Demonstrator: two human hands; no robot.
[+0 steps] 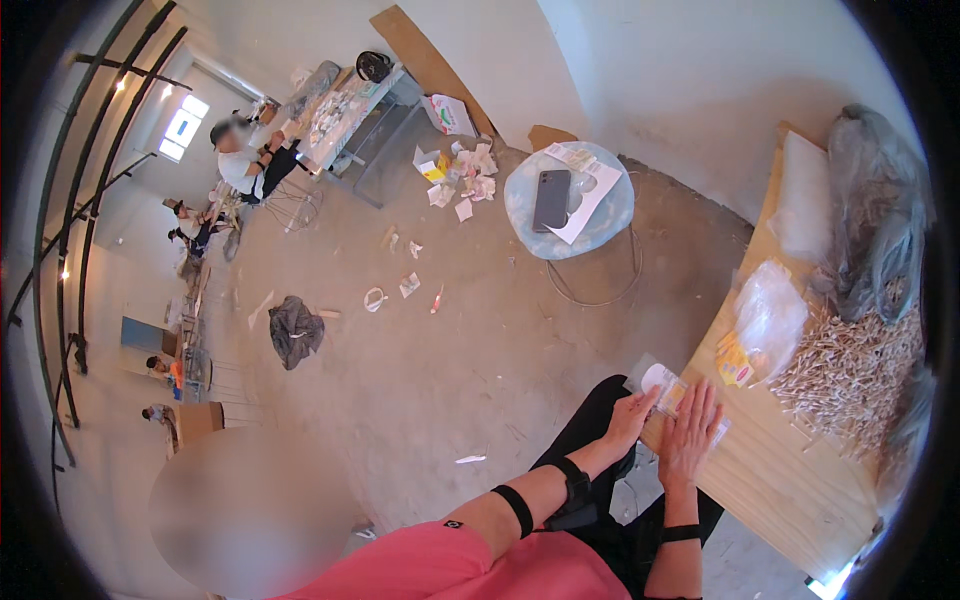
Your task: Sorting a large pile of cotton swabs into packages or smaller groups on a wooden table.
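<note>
At the near edge of the wooden table, my left hand [630,418] pinches a small clear plastic packet [655,380] with a white and yellow print. My right hand [690,437] lies flat on the packet's other end, its fingers stretched out and pointing away from me. That end is partly hidden under the palm, and what is inside cannot be made out. Farther along the table, a heap of short pale sticks [850,375], like cotton swabs, lies to the right of both hands.
Beside the heap on the wooden table [790,500] are a clear bag with yellow print [768,320] and a grey plastic bag [870,200]. A round stool [525,190] carries a phone [552,200]. Paper scraps and a dark cloth [296,332] litter the floor. Other people sit at tables far left.
</note>
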